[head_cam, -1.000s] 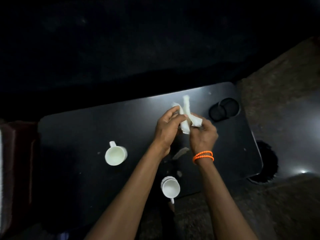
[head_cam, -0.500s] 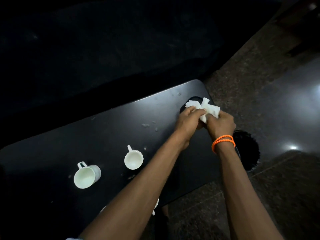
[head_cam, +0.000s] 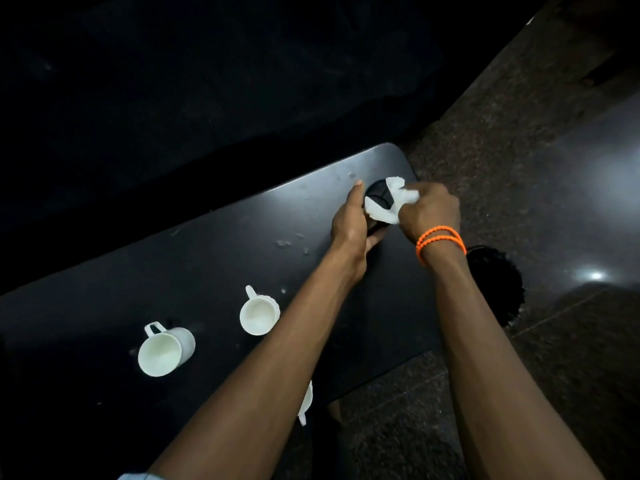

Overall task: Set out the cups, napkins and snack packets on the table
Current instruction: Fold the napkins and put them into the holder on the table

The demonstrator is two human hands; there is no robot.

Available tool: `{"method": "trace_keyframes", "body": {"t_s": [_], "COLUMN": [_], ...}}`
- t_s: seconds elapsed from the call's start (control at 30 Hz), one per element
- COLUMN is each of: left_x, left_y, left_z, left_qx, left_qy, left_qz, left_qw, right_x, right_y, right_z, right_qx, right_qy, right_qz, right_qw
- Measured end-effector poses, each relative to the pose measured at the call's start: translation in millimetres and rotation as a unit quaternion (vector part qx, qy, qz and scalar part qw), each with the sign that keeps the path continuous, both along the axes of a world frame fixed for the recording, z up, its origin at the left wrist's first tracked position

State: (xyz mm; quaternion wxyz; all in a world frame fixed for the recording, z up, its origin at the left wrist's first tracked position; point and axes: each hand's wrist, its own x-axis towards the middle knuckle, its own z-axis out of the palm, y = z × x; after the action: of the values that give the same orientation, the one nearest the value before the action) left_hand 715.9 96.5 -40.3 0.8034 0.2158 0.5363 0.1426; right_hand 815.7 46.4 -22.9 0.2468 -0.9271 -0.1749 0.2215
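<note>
A crumpled white napkin (head_cam: 384, 211) hangs over a round recess (head_cam: 376, 195) at the far right end of the black table (head_cam: 207, 258). My right hand (head_cam: 429, 209), with orange bands on its wrist, is shut on the napkin from the right. My left hand (head_cam: 348, 226) stands on edge just left of it, fingers straight and thumb apart, with the napkin's corner against its palm. Two white cups (head_cam: 162, 351) (head_cam: 258, 315) stand upright on the table's left half. A third white cup (head_cam: 306, 400) peeks out from under my left forearm at the near edge. No snack packets are in view.
Small wet spots or crumbs (head_cam: 284, 243) dot the table near my left wrist. A dark round object (head_cam: 495, 285) lies on the speckled stone floor (head_cam: 519, 150) just beyond the table's right edge. Everything behind the table is in darkness.
Both hands carried the napkin from the table's middle to the round recess at its right end. My left hand has loosened from gripping the napkin and now stands straight beside it.
</note>
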Motion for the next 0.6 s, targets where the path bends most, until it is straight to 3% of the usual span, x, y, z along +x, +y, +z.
{"method": "trace_keyframes", "body": {"t_s": [0.17, 0.4, 0.47, 0.6], "left_x": [9, 4, 3, 4], "left_y": [-5, 1, 0, 0], "left_z": [6, 9, 9, 10], "left_qx": [0.012, -0.048, -0.053, -0.052], "left_qy": [-0.001, 0.003, -0.001, -0.007], "left_qz": [0.005, 0.062, 0.067, 0.071], "left_qw": [1.000, 0.997, 0.996, 0.996], "right_x": [2, 20, 20, 18], "right_y": [5, 32, 37, 34], "right_z": [-4, -2, -3, -8], "right_qx": [-0.036, -0.139, -0.134, -0.072], "right_qy": [-0.007, -0.061, -0.075, -0.015], "right_qz": [0.031, 0.058, 0.073, 0.077], "right_qw": [0.999, 0.987, 0.985, 0.994]}}
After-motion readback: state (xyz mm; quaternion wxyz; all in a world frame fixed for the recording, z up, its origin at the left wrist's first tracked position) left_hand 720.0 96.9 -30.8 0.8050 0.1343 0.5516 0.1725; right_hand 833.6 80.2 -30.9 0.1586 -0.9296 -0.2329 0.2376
